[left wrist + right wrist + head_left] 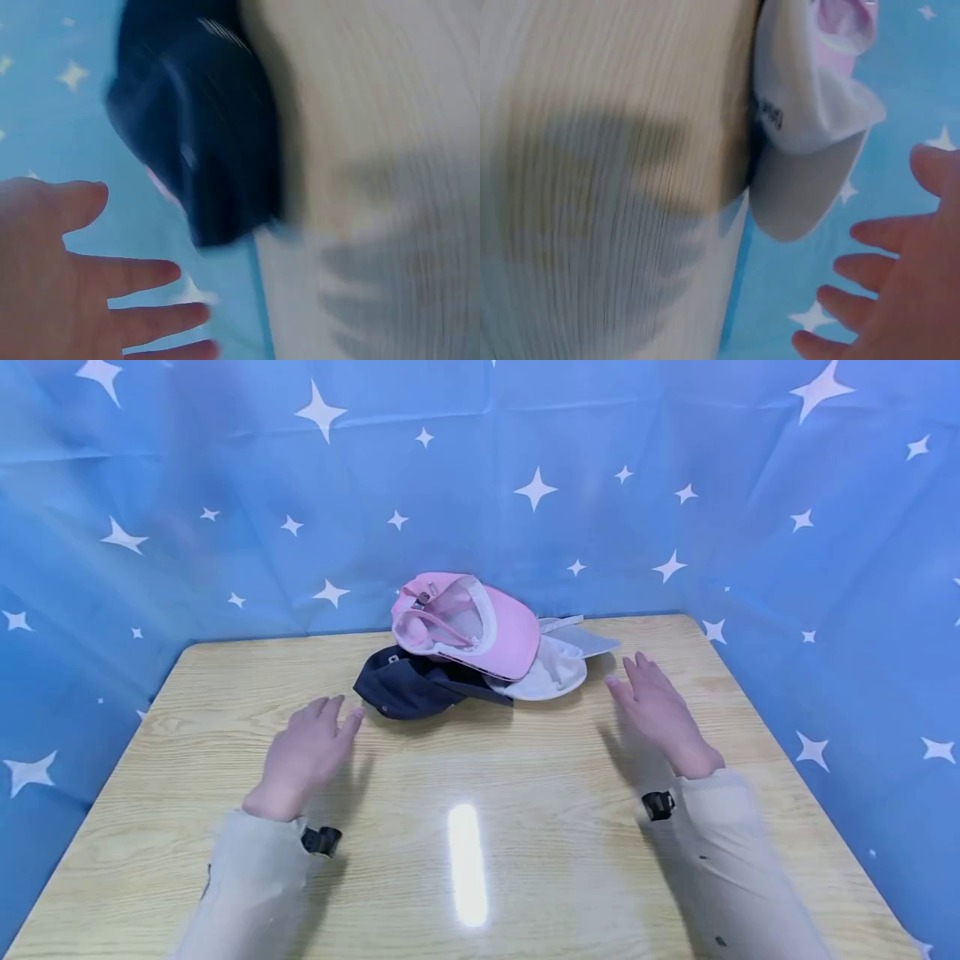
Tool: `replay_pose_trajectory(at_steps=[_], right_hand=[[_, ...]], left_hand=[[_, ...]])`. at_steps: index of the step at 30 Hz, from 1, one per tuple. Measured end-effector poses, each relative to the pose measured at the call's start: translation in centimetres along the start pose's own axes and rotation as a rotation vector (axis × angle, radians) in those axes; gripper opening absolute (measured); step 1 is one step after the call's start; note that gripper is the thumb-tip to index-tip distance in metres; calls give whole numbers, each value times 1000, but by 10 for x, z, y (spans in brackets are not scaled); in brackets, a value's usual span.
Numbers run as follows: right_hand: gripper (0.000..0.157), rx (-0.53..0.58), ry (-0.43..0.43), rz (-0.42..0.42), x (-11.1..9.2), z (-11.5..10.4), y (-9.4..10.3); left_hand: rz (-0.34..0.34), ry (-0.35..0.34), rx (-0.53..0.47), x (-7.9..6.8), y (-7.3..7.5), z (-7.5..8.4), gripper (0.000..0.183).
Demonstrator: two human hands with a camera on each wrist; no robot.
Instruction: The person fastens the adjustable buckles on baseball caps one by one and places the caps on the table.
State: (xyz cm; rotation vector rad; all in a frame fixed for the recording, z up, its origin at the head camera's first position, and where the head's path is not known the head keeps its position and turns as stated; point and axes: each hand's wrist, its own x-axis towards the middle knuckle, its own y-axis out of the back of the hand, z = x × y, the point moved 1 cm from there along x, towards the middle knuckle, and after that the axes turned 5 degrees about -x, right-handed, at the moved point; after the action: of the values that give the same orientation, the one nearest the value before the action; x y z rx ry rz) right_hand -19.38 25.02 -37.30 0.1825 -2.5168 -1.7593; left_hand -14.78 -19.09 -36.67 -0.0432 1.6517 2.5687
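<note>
Three caps lie heaped at the table's far edge. A pink cap (517, 631) is on top, tipped so its inside shows. Beneath it on the left is a navy cap (408, 687), and on the right a white cap (558, 668) with a pale grey brim. My left hand (311, 747) hovers near the navy cap, fingers spread and holding nothing. To the right of the white cap, my right hand (660, 714) is likewise raised with spread fingers, touching nothing. Dark lettering shows on the white cap (795, 112) in the right wrist view; the navy cap (202, 120) looks blurred in the left.
The caps rest on a light wood-grain table (555, 827) with a bright light reflection near its middle. A blue cloth (465, 468) with white stars hangs behind the table and along both sides. Dark straps with small devices sit at both wrists.
</note>
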Motion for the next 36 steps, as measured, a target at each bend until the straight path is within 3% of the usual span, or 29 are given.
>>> replay_pose_trajectory(at_steps=[8, 14, 18, 21, 26, 31, 36], right_hand=[[73, 196, -77, -2, 5, -18, -18], [73, 381, -150, -32, 7, -25, -36], [66, 540, -129, -11, 9, -27, -46], [61, 731, -128, 6, 12, -29, -55], [58, 1049, -198, 54, 18, -33, -72], [56, 1163, -260, 95, 22, -36, -84], [50, 1249, -258, 47, 20, -44, -83]], left_hand=[[-19, -97, -205, -3, -23, 55, 63], [-83, -60, -458, 3, -53, 76, 53], [-201, -60, -596, 9, -74, 85, 58], [-278, -51, -706, 14, -85, 87, 60], [-365, -31, -931, 20, -100, 89, 56], [-467, -44, -1068, 26, -113, 93, 58], [-521, -53, -1158, 25, -122, 97, 52]])
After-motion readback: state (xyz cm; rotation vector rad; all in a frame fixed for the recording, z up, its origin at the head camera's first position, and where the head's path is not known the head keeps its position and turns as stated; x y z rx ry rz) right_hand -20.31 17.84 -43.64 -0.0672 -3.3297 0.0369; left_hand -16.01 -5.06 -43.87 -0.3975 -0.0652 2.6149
